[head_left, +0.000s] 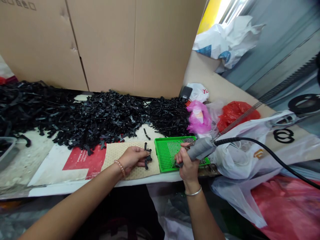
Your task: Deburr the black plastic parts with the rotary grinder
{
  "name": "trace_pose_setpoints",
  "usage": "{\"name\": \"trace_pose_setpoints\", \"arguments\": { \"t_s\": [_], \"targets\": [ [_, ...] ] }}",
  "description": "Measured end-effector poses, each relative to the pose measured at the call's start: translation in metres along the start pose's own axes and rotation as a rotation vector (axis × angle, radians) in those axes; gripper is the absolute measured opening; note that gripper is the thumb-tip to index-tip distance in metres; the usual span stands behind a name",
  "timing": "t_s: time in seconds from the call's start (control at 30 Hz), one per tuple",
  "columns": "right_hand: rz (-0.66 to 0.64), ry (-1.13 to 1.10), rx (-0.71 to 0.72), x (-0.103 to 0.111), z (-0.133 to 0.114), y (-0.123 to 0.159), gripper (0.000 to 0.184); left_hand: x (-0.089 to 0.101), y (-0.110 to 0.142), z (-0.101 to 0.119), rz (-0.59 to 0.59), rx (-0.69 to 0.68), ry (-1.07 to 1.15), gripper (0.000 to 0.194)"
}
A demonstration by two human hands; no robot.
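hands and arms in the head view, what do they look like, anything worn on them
The left hand has a coppery, braided-looking bracelet at its wrist; the right hand has a slim, smooth silvery bangle. Neither wears a glove, and no sleeves show.

From above and behind the left hand (135, 158) and right hand (189, 166), one head-worn view looks forward and down — near enough to include both forearms (82, 198) — across the bench (18, 166) to cardboard (107, 43) beyond.
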State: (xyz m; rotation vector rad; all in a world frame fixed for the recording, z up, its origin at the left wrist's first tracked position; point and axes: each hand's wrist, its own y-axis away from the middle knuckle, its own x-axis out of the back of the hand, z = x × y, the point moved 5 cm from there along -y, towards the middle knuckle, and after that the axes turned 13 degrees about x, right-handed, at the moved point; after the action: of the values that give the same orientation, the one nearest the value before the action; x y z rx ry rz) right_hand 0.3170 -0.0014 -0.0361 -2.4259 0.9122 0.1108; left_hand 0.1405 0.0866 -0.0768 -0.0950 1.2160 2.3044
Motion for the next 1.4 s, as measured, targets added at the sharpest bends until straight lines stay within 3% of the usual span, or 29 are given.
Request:
{"name": "trace_pose_setpoints", "arguments": {
  "t_s": [0.73,0.9,1.0,1.1,1.23,1.4],
  "targets": [
    [-0.034,0.009,0.0,0.001,0.004,0.003,0.021,0.001,0.0,-0.001,0.026,0.012,0.019,0.026],
    [0.015,-0.004,-0.009,-0.001,-0.007,-0.005,0.024,0.002,-0.004,-0.002,0.027,0.018,0.01,0.024],
    [0.071,-0.112,-0.005,-0.015,-0.023,-0.015,0.023,0.002,-0.005,-0.002,0.027,0.012,0.015,0.025],
    [0.048,-0.269,-0.044,-0.042,-0.031,-0.018,0.02,0.0,-0.005,-0.002,0.016,0.014,0.017,0.022],
    [-0.044,-0.356,-0.15,-0.079,-0.019,-0.011,0.02,0.0,-0.005,-0.002,0.001,-0.007,0.024,0.018],
    [-0.063,-0.349,-0.182,-0.095,-0.003,-0.007,0.02,0.0,-0.007,-0.003,-0.026,-0.029,0.022,0.02]
  ]
}}
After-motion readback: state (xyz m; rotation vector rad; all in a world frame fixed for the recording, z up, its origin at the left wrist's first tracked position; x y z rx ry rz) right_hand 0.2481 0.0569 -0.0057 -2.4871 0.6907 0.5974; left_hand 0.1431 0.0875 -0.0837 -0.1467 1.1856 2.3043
